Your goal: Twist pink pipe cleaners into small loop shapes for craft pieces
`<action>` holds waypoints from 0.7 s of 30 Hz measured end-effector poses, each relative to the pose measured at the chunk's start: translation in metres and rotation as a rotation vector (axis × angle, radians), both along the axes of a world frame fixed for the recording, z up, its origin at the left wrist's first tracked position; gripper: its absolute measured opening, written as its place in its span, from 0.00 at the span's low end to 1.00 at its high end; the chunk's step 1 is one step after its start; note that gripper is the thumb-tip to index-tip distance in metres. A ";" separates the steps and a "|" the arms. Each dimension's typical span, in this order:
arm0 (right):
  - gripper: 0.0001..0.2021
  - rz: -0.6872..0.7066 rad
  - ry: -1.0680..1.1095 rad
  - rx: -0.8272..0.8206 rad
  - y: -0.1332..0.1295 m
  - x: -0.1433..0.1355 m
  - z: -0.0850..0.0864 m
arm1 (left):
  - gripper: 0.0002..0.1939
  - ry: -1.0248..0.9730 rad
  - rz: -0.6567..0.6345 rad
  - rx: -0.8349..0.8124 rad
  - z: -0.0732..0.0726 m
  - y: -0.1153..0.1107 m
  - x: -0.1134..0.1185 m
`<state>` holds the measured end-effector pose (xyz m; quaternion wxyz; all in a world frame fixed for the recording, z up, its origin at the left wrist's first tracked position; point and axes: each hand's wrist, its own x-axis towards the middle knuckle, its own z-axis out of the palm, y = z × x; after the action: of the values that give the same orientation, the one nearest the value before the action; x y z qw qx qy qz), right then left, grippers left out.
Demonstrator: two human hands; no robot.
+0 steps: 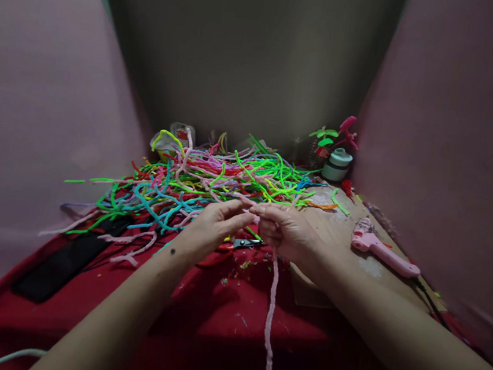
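A fuzzy pink pipe cleaner (271, 315) hangs down from my right hand (288, 228), whose fingers are curled closed around it. My left hand (218, 226) reaches in from the left, thumb and forefinger pinching at the pink strand where the fingertips of both hands meet. Part of the strand between the hands is hidden by the fingers. Just below them, scissors (247, 244) with red handles lie on the red cloth (216, 316). Behind the hands spreads a large heap of multicoloured pipe cleaners (213, 173).
A pink glue gun (385, 255) with a black cord rests on a cardboard sheet (334, 222) at the right. On the left lies a black phone-like slab (57, 268). A pale lidded jar (337, 164) and pipe-cleaner flowers (347, 131) stand at the back right. Small fuzz scraps dot the cloth.
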<state>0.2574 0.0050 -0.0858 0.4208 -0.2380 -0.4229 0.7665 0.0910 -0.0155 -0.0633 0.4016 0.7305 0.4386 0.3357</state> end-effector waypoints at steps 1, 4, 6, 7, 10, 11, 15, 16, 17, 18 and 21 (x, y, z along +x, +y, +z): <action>0.09 0.005 0.007 0.004 -0.001 -0.001 -0.001 | 0.23 -0.156 -0.003 -0.094 -0.001 0.000 0.008; 0.09 -0.033 -0.007 -0.001 -0.005 -0.005 -0.002 | 0.18 -0.392 0.162 -0.106 -0.008 0.003 0.025; 0.10 -0.088 -0.051 -0.006 -0.008 -0.008 -0.002 | 0.10 -0.388 0.287 0.141 -0.014 0.006 0.031; 0.10 -0.108 -0.068 -0.009 -0.009 -0.010 -0.001 | 0.09 -0.367 0.330 0.283 -0.015 0.007 0.032; 0.10 -0.119 -0.064 -0.029 -0.010 -0.015 -0.003 | 0.10 -0.344 0.388 0.412 -0.017 0.012 0.030; 0.11 -0.110 -0.062 -0.037 -0.010 -0.016 -0.004 | 0.10 -0.372 0.388 0.330 -0.017 0.013 0.029; 0.09 -0.082 -0.112 -0.058 -0.010 -0.019 -0.008 | 0.09 -0.562 0.326 -0.071 -0.014 0.021 0.023; 0.09 -0.093 -0.118 -0.061 -0.011 -0.019 -0.009 | 0.10 -0.615 0.309 -0.120 -0.012 0.023 0.022; 0.09 -0.099 -0.114 -0.063 -0.012 -0.020 -0.009 | 0.10 -0.657 0.300 -0.142 -0.011 0.024 0.022; 0.09 -0.104 -0.111 -0.066 -0.012 -0.020 -0.009 | 0.10 -0.683 0.304 -0.136 -0.009 0.025 0.022; 0.07 -0.070 -0.108 -0.095 -0.014 -0.020 -0.009 | 0.07 -0.668 0.344 -0.030 -0.005 0.027 0.026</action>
<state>0.2374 -0.0085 -0.0953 0.4123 -0.3133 -0.3995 0.7565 0.1173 0.0119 -0.0679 0.4709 0.4905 0.4046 0.6115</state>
